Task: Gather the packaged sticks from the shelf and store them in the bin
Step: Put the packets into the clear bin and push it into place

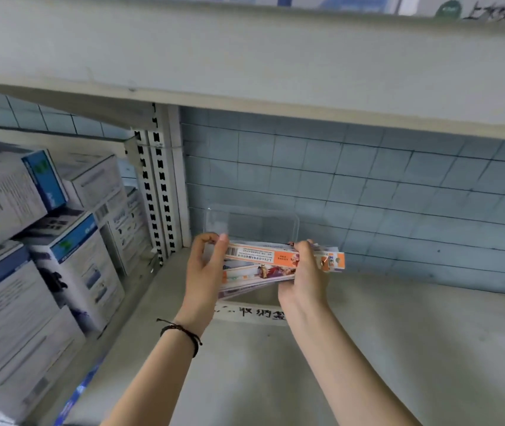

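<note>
Both my hands hold a bundle of long flat stick packages [263, 259], orange and white with printed pictures and a barcode. My left hand [206, 265] grips the bundle's left end. My right hand [305, 272] grips it near the right end, where an orange tab sticks out past my fingers. The bundle lies level over the front of a clear plastic bin [254, 222] that stands on the grey shelf [398, 333] against the tiled back wall. The bin's lower part is hidden behind the packages and my hands.
A white label strip with handwritten characters [254, 313] lies on the shelf in front of the bin. A slotted white upright [160, 192] divides the bays. Stacked white and blue boxes [45, 241] fill the left bay. Another shelf board [245, 72] runs overhead.
</note>
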{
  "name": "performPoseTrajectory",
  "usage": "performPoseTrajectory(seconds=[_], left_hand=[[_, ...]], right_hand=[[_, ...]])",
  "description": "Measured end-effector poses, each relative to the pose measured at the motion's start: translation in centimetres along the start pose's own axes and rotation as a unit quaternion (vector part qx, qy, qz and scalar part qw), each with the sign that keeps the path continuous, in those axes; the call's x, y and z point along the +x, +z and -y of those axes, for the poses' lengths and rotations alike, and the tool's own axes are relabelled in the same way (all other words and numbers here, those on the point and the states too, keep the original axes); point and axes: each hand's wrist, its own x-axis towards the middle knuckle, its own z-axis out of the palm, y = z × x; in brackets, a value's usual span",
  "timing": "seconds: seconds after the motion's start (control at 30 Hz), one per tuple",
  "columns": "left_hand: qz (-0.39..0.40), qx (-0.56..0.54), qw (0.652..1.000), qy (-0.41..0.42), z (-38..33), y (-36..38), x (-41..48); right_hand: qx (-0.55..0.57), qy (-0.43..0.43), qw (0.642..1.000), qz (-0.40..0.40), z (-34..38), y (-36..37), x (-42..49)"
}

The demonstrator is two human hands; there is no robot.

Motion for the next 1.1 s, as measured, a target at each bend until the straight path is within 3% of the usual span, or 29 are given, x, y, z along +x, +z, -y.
performPoseTrajectory(seconds=[0.2,0.3,0.5,0.63,0.77,0.9,0.97,1.03,1.1], left_hand=[[0.141,0.162,0.975,0.053,1.3,-1.8,2.1],[0.158,0.162,0.972,0.060,1.6,-3.1,2.7],[0.192,0.091,0.977,-0.024,1.9,-4.1,2.9],[0.184,0.094,0.978,-0.012,2.8,-4.2,3.7],[0.185,0.180,0.966,0.021,4.1,-4.3,4.7],[0.168,0.282,0.941,0.083,4.3,-4.1,5.0],[0.160,0.361,0.912,0.109,4.5,-4.1,5.1],[0.156,0.432,0.881,0.113,4.6,-4.0,5.0],[0.150,0.440,0.879,0.104,4.6,-4.0,5.0]], right_hand=[[-0.023,-0.056,0.993,-0.097,-1.2,-0.4,1.7],[-0.036,-0.090,0.988,-0.121,-1.8,-0.5,2.3],[-0.055,-0.100,0.985,-0.128,-3.4,0.7,2.6],[-0.086,-0.116,0.984,-0.107,-4.7,1.0,3.1],[-0.118,-0.097,0.984,-0.092,-5.4,1.4,3.1],[-0.161,-0.104,0.979,-0.064,-4.6,1.1,3.0],[-0.208,-0.110,0.972,-0.028,-4.3,1.0,2.8],[-0.267,-0.122,0.956,0.000,-4.1,0.6,2.7],[-0.329,-0.151,0.932,0.022,-3.9,0.1,2.5]])
